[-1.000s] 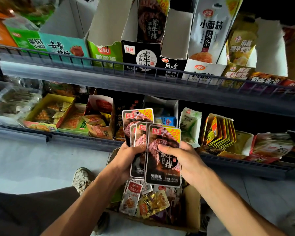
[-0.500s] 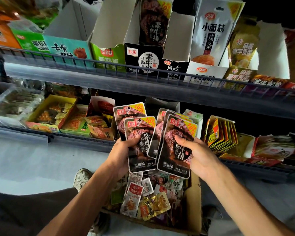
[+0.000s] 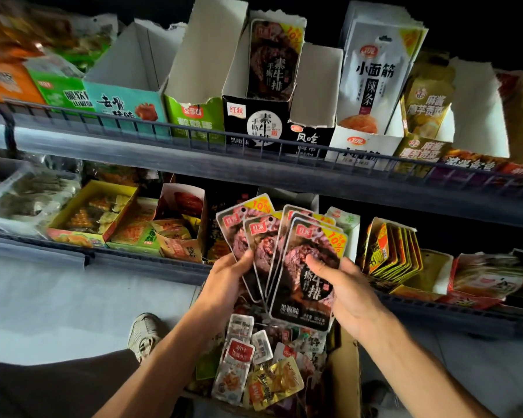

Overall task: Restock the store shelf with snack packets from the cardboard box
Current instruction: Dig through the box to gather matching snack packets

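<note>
1. Left hand (image 3: 227, 282): thumb on the glossy front of the rear packets, fingers curled behind them, pinching the left half of the fan.
2. Right hand (image 3: 344, 291): thumb pressed on the face of the foremost packet, fingers wrapped behind its right edge.
3. Snack packets (image 3: 296, 267): flat, dark, shiny foil pouches with rounded corners, a red logo tab, a yellow "10%" corner flash and a small hang hole; several overlap in a fan, held upright in front of the lower shelf (image 3: 151, 262) and directly above the box.
4. Cardboard box (image 3: 343, 375): brown, matte, open-topped, on the floor below the hands; heaped with small crinkled sachets, white, red and gold.
5. Upper shelf (image 3: 163, 152): grey metal with a thin wire rail; torn-open display cartons stand in a row. A black carton (image 3: 254, 125) holds a matching dark packet upright.
6. Grey shoe (image 3: 142, 333) on pale floor, left of the box.
</note>
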Demonstrator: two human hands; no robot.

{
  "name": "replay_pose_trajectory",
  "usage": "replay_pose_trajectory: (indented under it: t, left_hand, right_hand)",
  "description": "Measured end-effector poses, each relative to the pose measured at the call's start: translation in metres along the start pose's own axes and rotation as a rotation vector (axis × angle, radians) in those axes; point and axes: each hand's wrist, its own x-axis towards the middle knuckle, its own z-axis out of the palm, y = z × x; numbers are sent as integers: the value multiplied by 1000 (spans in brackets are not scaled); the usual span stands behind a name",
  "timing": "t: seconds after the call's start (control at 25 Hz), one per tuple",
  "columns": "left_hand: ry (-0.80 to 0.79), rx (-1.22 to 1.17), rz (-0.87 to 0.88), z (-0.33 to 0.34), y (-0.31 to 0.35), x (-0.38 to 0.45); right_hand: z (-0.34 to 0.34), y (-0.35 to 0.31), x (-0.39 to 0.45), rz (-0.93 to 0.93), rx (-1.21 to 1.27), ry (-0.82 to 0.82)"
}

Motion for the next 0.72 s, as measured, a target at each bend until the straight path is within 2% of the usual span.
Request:
replay_pose_trajectory:
  t: [0.2,0.32,0.4,0.48,0.6,0.72]
  left_hand:
    - [-194,84,178,19,12,-10]
    - [-95,74,373,27,28,-25]
    - [-69,84,553,31,55,-38]
    - [-56,85,736,38,101,-46]
    - [-55,144,967,48,194,-30]
    - [-111,103,969,59,278,18]
  right_hand:
    - [29,-4,-19,-92,-247,-112]
    - [34,-33,-35,-90,-152,-272]
    - [36,-69,-49,-170,-198,-397]
    - [48,-117,-55,-356,-272,-444]
    - [85,-199,-39,-667,-274,-414]
    - [121,-263,11,-767,-145,-336]
